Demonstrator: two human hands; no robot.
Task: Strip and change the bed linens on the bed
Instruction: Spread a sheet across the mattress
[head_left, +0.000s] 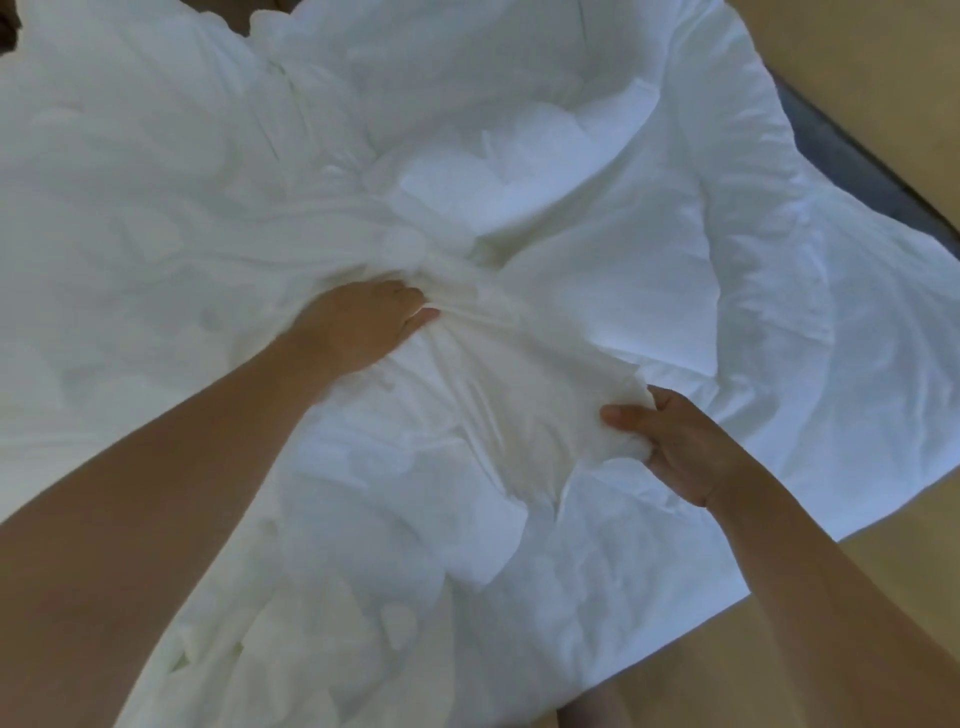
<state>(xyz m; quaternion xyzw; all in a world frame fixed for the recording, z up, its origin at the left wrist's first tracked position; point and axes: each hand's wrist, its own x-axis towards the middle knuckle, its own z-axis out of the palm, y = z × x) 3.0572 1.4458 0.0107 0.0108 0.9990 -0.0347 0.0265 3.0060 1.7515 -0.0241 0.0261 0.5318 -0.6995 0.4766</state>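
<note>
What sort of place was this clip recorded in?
Probably a bedroom: rumpled white bedding fills the view, gripped by the left hand and right hand, with wood-toned floor at its edges.

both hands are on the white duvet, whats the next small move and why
Probably draw both hands back toward the body, pulling the gathered cloth along. The left hand grips a bunched fold of the white duvet, the right hand grips another bunch, and creases run taut between them, so both holds look secure.

head view, looking down, close over bedding (597, 312)
</note>
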